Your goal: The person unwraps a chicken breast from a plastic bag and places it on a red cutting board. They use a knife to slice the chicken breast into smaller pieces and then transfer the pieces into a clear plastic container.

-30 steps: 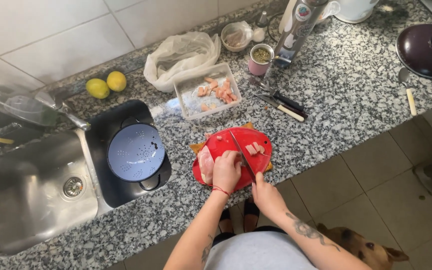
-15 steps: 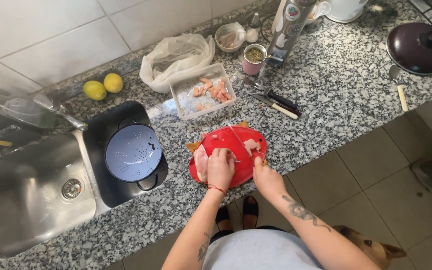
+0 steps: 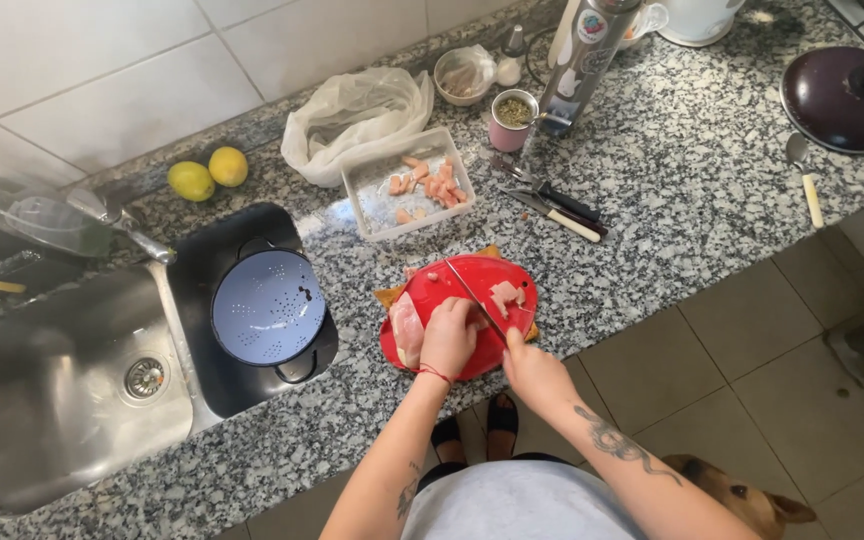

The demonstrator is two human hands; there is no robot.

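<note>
Two hands working over red cutting board (image 3: 452,285) at front edge of granite counter (image 3: 712,180). Left hand (image 3: 449,338) pressing down on raw chicken piece (image 3: 407,325) on left half of board, fingers curled narrow on the meat, red string round wrist. Right hand (image 3: 532,372) gripping handle of knife (image 3: 472,295), fingers wrapped shut round it; blade lying diagonally across board, tip pointing up-left, passing just beside left hand's knuckles. Smaller cut chicken bit (image 3: 505,296) sitting on right half of board, right of blade. Yellowish layer peeking out under board at its left and right edges; cannot tell what it is.

Behind board: clear rectangular tray (image 3: 367,190) w/ pinkish meat chunks (image 3: 430,185), crumpled plastic bag (image 3: 352,115) touching its far side. Right of tray, pink cup (image 3: 505,132), tall metal bottle (image 3: 580,60), small bowl (image 3: 462,75) near wall. Scissors and another knife (image 3: 557,205) lying on counter between cup and board. Two lemons (image 3: 208,172) by wall at left. Light-blue colander (image 3: 267,305) resting on black tray (image 3: 202,250) beside steel sink (image 3: 62,390). Dark purple lidded pot (image 3: 845,97) far right, spoon (image 3: 804,175) just below it. Dog (image 3: 742,495) standing on tiled floor near person's right arm.
</note>
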